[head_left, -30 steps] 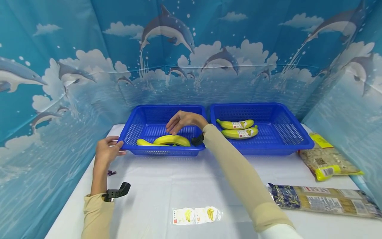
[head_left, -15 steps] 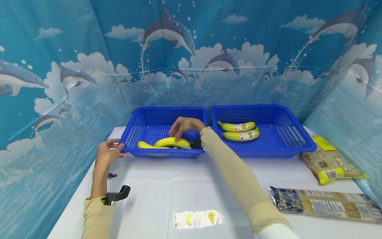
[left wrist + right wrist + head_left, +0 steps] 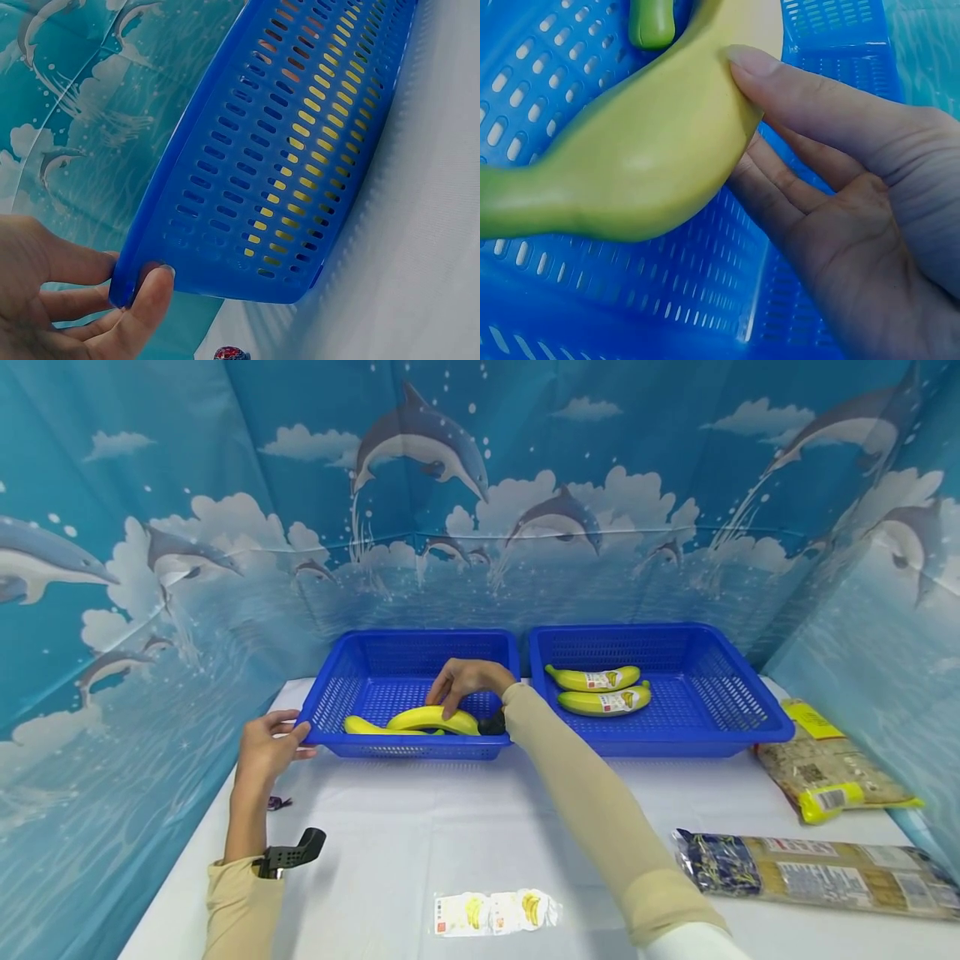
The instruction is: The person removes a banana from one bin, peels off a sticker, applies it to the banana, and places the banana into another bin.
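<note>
My left hand (image 3: 264,747) pinches the front left corner of the left blue plastic basket (image 3: 405,742); in the left wrist view the thumb lies outside the rim (image 3: 161,176) and the fingers sit behind it. Inside that basket my right hand (image 3: 467,681) grips a yellow banana (image 3: 426,718). Its thumb (image 3: 780,82) presses one side of the banana (image 3: 652,157) in the right wrist view, with fingers on the far side. A second banana (image 3: 367,727) lies beside it, partly behind the front wall. Only its green end (image 3: 652,28) shows in the right wrist view.
To the right stands another blue basket (image 3: 675,742) with two labelled bananas (image 3: 592,679). A banana sticker strip (image 3: 495,912) lies at the front. On the right are a flat pack of noodles (image 3: 817,872) and a bag of grain (image 3: 825,768). Blue dolphin curtains (image 3: 480,585) enclose the table.
My right hand has come down from above the left basket and taken hold of the banana there. My left hand stays at the basket's corner.
</note>
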Motion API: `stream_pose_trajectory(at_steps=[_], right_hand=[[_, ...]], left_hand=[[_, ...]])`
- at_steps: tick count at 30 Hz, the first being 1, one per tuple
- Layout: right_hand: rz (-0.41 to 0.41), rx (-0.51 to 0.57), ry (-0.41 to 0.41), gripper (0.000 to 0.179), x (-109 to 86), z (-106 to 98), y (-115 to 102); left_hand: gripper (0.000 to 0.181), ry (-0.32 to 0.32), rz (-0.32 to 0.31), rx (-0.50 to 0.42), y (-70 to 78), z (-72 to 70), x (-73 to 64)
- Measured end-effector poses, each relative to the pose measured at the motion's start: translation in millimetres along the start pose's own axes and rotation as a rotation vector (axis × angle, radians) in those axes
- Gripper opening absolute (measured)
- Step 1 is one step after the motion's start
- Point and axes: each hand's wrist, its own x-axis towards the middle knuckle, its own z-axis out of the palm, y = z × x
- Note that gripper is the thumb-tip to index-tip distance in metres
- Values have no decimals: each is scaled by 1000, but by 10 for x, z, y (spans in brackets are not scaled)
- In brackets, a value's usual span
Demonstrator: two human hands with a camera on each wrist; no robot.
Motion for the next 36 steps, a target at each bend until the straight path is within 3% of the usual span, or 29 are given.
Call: stream_pose_trajectory(at_steps=[7,22,36], right_hand=[[-18,44,22,41,-35,-29,43],[-178,178,63,49,-192,-196,-38],[-269,169,155,36,-555,-303,-188]], left_hand=[[53,-11,9,-5,-6,24,12],[55,-24,-18,12,-37,11,20],[55,-13,-7,23,-39,4,-11]])
